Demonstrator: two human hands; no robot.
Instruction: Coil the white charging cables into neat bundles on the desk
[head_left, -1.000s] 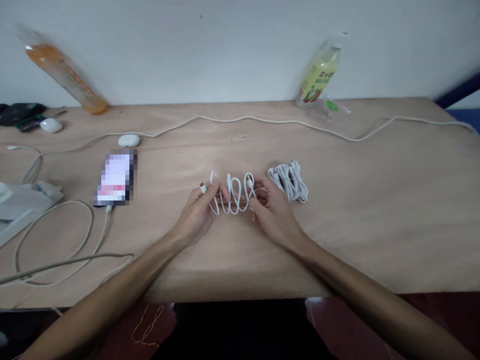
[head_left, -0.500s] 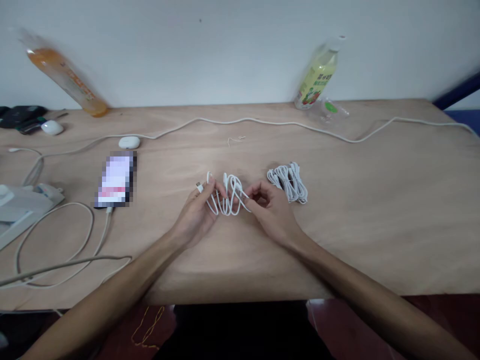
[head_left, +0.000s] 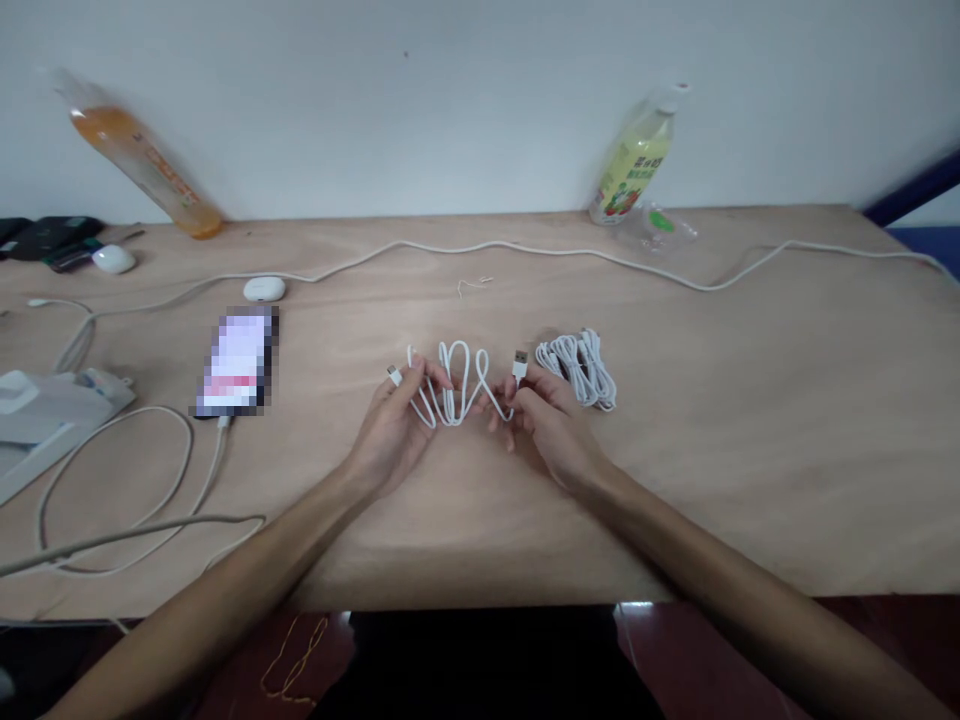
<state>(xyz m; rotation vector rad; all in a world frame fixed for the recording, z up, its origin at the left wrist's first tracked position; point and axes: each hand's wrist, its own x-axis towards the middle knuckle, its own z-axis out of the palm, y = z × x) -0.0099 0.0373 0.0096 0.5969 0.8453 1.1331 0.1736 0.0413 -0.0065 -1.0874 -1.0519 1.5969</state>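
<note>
A white USB cable (head_left: 451, 400) hangs in loose loops between my two hands, over the middle of the table. My left hand (head_left: 391, 420) is closed on one end of it, and a small metal-tipped plug pokes out above the thumb. At the other end, my right hand (head_left: 551, 420) pinches the cable just below its wide USB plug, which points up. Some fingers of the right hand are spread under the cable. Several bundled white cables (head_left: 577, 368) lie on the table just behind the right hand.
A phone (head_left: 238, 360) on a charging cord and a white earbud case (head_left: 264, 289) lie to the left. An orange drink bottle (head_left: 150, 170) and a yellow-green bottle (head_left: 637, 165) lean at the wall. A long white cord (head_left: 495, 244) crosses the back; a short twist tie (head_left: 472, 286) lies before it.
My right hand has moved slightly right, drawing out its end of the cable. The wide USB plug now shows above its fingers, and the loops are more spread. The left hand has hardly moved.
</note>
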